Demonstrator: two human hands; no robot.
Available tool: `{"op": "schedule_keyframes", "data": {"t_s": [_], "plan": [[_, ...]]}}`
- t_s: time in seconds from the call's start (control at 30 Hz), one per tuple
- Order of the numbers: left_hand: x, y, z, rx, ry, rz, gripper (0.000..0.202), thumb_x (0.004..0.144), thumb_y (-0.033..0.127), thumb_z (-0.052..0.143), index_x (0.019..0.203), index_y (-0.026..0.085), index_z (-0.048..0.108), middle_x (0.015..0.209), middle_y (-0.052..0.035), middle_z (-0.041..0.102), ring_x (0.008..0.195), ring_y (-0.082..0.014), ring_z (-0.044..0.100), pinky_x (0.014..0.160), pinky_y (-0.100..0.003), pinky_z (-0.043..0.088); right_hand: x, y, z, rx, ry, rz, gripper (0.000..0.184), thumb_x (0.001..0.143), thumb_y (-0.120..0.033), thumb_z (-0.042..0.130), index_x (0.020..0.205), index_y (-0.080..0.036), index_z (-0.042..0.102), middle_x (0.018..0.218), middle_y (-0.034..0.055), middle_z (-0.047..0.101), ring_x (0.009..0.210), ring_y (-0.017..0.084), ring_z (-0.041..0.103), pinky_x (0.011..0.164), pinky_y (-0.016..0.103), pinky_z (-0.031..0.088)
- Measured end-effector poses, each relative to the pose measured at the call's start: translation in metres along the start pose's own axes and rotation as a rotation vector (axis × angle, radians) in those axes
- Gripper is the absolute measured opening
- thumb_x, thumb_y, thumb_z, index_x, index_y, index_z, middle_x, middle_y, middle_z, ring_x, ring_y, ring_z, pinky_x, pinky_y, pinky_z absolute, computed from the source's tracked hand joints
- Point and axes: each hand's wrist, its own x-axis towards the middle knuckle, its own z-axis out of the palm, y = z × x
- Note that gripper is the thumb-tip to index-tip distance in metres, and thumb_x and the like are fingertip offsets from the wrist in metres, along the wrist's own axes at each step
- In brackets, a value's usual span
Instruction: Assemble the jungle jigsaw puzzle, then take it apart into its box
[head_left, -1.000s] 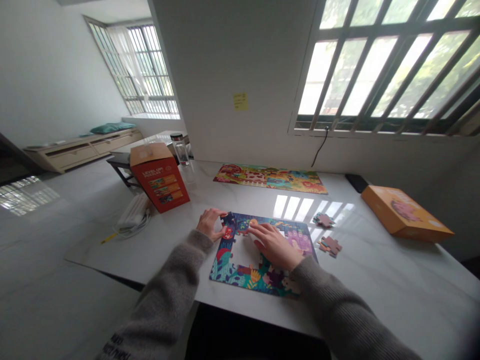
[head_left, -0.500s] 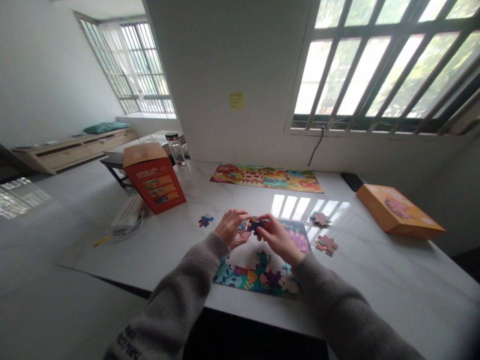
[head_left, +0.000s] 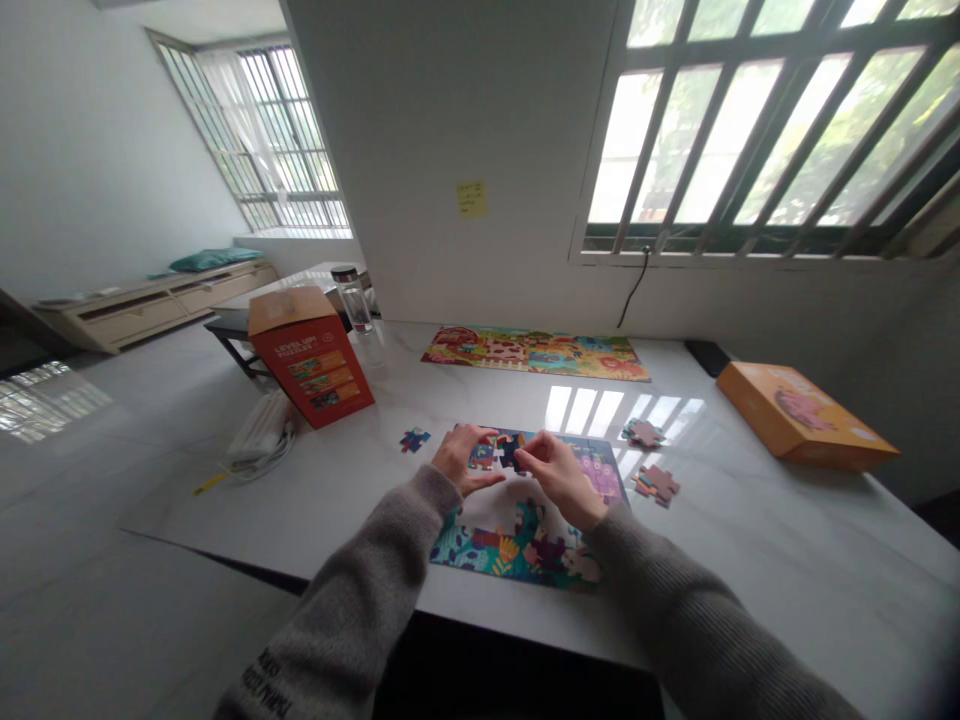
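Note:
Between thumb and fingertips my right hand [head_left: 556, 474] pinches a dark jigsaw puzzle piece [head_left: 508, 453] over the upper part of a partly assembled puzzle [head_left: 480, 552]. My left hand [head_left: 463, 462] is at the puzzle's left side, thumb and fingers spread apart in a C shape with nothing gripped between them. Colourful joined pieces show in the gap of that hand. The puzzle has a bare white middle, a purple section at its right and plants and a rabbit along its lower edge. Parts of its left and right sides are hidden by my hands.
Loose puzzle pieces lie left [head_left: 414, 440] and in two piles [head_left: 643, 433] at right. A finished long puzzle [head_left: 536, 354] lies near the wall. A red box [head_left: 322, 370], power strip [head_left: 259, 432] and glass bottle [head_left: 355, 300] stand left; an orange box [head_left: 802, 415] and dark phone-like object [head_left: 706, 357] right.
My left fingers have come off the dark piece and spread apart. The right hand keeps the piece, its fingers now bunched more tightly. The view has shifted slightly.

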Motion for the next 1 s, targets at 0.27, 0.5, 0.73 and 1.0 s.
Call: {"op": "schedule_keyframes", "data": {"t_s": [0.27,0.5,0.73,1.0], "plan": [[0.0,0.003,0.002,0.04,0.01,0.039,0.046,0.076,0.039,0.076,0.117,0.022,0.063,0.104,-0.0078,0.066,0.098,-0.0255,0.061,0.086,-0.039,0.045,-0.004,-0.002,0.005,-0.017,-0.001,-0.085,0.035,0.079,-0.046,0.072,0.085,-0.022,0.048,0.066,-0.0047,0.057,0.06,0.013,0.056,0.057,0.026,0.044],[0.001,0.007,-0.004,0.042,0.014,-0.014,0.044,0.076,0.033,0.073,0.117,0.021,0.062,0.107,-0.0081,0.066,0.1,-0.0259,0.06,0.09,-0.04,0.046,-0.004,-0.009,-0.002,0.003,-0.071,-0.074,0.033,0.09,-0.045,0.056,0.113,-0.021,0.052,0.076,-0.0016,0.062,0.068,0.015,0.062,0.063,0.029,0.049],[0.0,0.001,-0.003,-0.02,-0.022,0.032,0.047,0.072,0.05,0.08,0.105,0.02,0.066,0.102,-0.0086,0.065,0.097,-0.0262,0.06,0.086,-0.04,0.047,0.0,-0.003,-0.006,-0.093,-0.148,-0.199,0.027,0.092,-0.041,0.059,0.109,-0.019,0.059,0.079,0.0004,0.061,0.07,0.014,0.058,0.065,0.029,0.049],[-0.002,-0.002,-0.001,-0.097,-0.092,0.081,0.059,0.076,0.035,0.076,0.131,0.023,0.058,0.109,-0.0086,0.063,0.101,-0.0258,0.057,0.091,-0.04,0.047,0.002,-0.007,-0.013,-0.284,-0.223,-0.274,0.016,0.094,-0.033,0.058,0.099,-0.02,0.065,0.085,0.0037,0.068,0.076,0.016,0.064,0.071,0.031,0.051]]}}
